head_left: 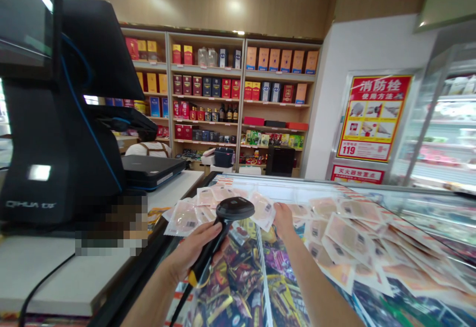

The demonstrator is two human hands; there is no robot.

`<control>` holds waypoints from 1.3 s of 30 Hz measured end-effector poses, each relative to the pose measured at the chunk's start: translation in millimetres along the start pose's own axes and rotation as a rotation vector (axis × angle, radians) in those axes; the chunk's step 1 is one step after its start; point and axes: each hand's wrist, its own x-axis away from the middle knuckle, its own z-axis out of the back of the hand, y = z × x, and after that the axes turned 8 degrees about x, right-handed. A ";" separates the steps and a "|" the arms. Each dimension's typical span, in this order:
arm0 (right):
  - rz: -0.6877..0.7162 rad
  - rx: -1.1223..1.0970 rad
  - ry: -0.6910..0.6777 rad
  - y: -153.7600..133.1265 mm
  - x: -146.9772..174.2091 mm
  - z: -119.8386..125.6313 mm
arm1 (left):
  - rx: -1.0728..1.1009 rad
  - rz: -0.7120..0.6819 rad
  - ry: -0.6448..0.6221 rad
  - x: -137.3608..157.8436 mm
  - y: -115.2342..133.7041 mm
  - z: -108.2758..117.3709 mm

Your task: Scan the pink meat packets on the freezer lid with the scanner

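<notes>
The left hand (197, 247) has its fingers closed around the handle of a black corded handheld barcode scanner (234, 210), whose rounded head juts forward just past the thumb. The right hand (283, 220) has its fingers drawn narrow at the edge of a flat, clear-and-pinkish plastic packet with a printed barcode (263, 210); the fingertips are partly turned from view, but they seem to pinch it. This packet lies between the two hands, just beyond the scanner's head.

Several similar clear packets (185, 216) lie ahead and to the left of the left fingers, and a larger spread of pale, overlapping packets (349, 240) covers the glass to the right of the right fingers. Beneath both hands, colourful foil bags (234, 272) show through the glass, with a white wire divider (265, 267) between them. Well to the left of the left fingers, a black till terminal with a screen (40, 168) stands on a white counter (48, 267).
</notes>
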 end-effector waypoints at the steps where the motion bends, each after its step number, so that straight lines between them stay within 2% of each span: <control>1: -0.012 0.018 0.016 -0.4 -1.6 0.8 | 0.002 -0.004 0.019 0.5 0.8 -0.2; 5: -0.065 0.118 0.106 -2.1 -16.6 13.4 | 0.022 -0.022 0.088 1.7 5.1 3.0; 13: -0.151 0.340 0.273 -0.7 -59.0 71.5 | 0.025 0.007 0.063 2.2 9.6 9.3; 19: -0.180 0.433 0.298 8.9 -71.2 94.0 | 0.000 0.026 0.067 3.4 11.7 7.6; 25: -0.116 0.485 0.258 6.8 -73.3 103.0 | 0.017 0.013 0.065 3.3 10.3 12.9; 28: -0.066 0.494 0.205 -1.8 -66.5 97.9 | 0.023 -0.001 0.074 2.7 9.1 15.0; 31: 0.004 0.478 0.124 -13.8 -52.4 79.6 | 0.028 -0.005 0.090 3.4 10.0 14.2; 36: 0.131 0.392 -0.127 -29.9 -16.8 23.6 | 0.038 0.002 0.120 5.2 12.1 13.2; 39: 0.123 0.355 -0.249 -32.0 2.7 -13.0 | 0.048 -0.019 0.147 5.4 12.8 13.3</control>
